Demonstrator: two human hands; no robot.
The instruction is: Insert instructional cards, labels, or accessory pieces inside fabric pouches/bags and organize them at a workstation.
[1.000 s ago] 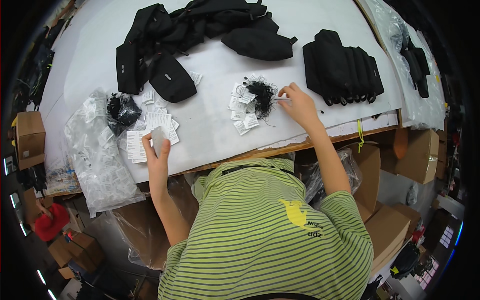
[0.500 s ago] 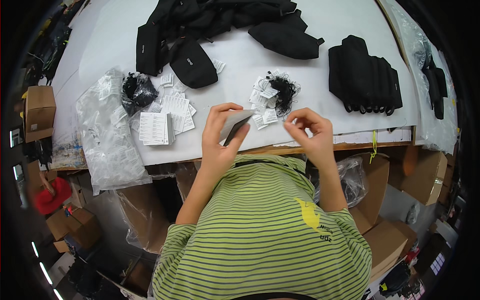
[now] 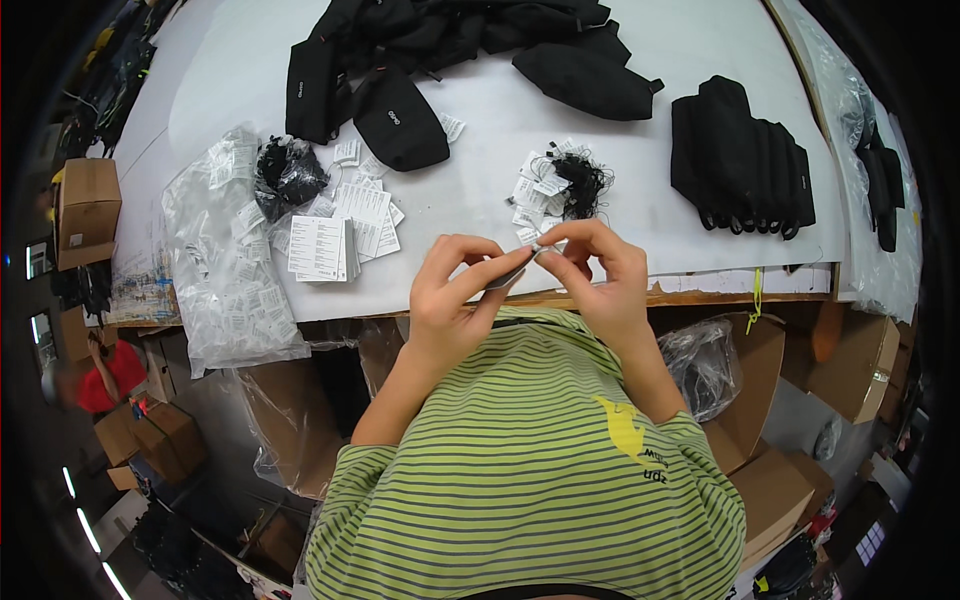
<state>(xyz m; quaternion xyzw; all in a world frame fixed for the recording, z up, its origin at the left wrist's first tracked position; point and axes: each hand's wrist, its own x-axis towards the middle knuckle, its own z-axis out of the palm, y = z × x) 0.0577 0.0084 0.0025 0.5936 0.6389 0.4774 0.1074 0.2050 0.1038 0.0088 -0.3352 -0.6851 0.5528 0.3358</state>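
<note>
Just over the table's front edge my two hands meet at the fingertips. My left hand [image 3: 452, 292] is closed on a dark hang tag [image 3: 508, 279], which is tilted so that mostly its thin edge shows. With thumb and forefinger pinched, my right hand [image 3: 605, 278] touches the tag's upper end; what lies in the pinch is too small to make out. Right beyond my fingers lie small white labels [image 3: 530, 190] and a tangle of black strings [image 3: 585, 185]. To the left stands a stack of white printed cards [image 3: 318, 248], with more cards spread behind it.
Black fabric pouches [image 3: 400, 120] are heaped at the back, and a row of them [image 3: 740, 160] stands at the right. At the left lie a clear plastic bag of labels [image 3: 225, 270] and a bundle of black strings [image 3: 288, 175]. Cardboard boxes [image 3: 290, 420] stand below the table edge.
My right hand has moved left to meet my left hand at the tag's end. The tag has turned from showing its face to nearly edge-on.
</note>
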